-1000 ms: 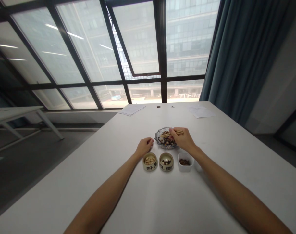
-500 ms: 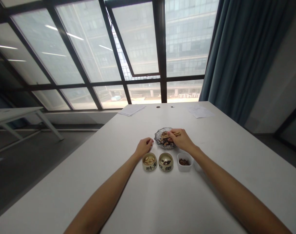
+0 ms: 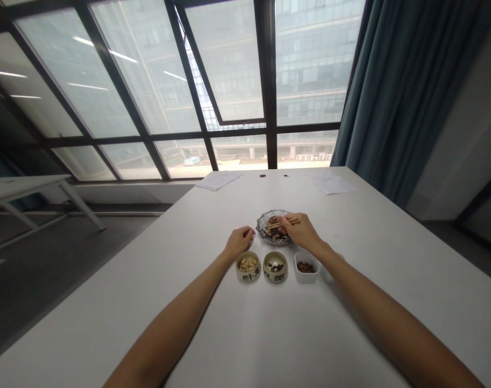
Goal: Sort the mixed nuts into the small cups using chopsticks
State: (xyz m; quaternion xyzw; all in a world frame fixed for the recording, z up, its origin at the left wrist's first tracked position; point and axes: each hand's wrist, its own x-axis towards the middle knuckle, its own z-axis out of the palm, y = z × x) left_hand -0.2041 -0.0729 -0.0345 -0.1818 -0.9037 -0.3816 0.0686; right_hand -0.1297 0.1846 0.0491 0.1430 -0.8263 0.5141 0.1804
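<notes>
My right hand [image 3: 302, 230] is closed around a pair of wooden chopsticks [image 3: 283, 223], their tips over a clear glass bowl [image 3: 262, 233] with a scalloped rim. Inside that bowl lies a mix of dark, reddish-brown and pale bits [image 3: 274, 233], too small to name. Just left of the bowl, my left hand [image 3: 239, 240] rests on the table with fingers curled and nothing visible in them. Nearer me stand a small ceramic bowl [image 3: 248, 277] of pale nut-like pieces, a matching bowl [image 3: 275, 277] with a few dark seed-like bits, and a white square tub [image 3: 307, 277] of brown pieces.
Another pale container [image 3: 330, 274] is partly hidden under my right forearm. Papers lie on the white table [image 3: 229, 334] at the far left [image 3: 218, 180] and far right [image 3: 333, 183]. Windows stand beyond, with a blue curtain [image 3: 386, 108] at right and another table [image 3: 27, 186] at left.
The view has shifted very slightly. Some pale bits show more clearly in the glass bowl below the chopsticks. Both hands stay nearly in place.
</notes>
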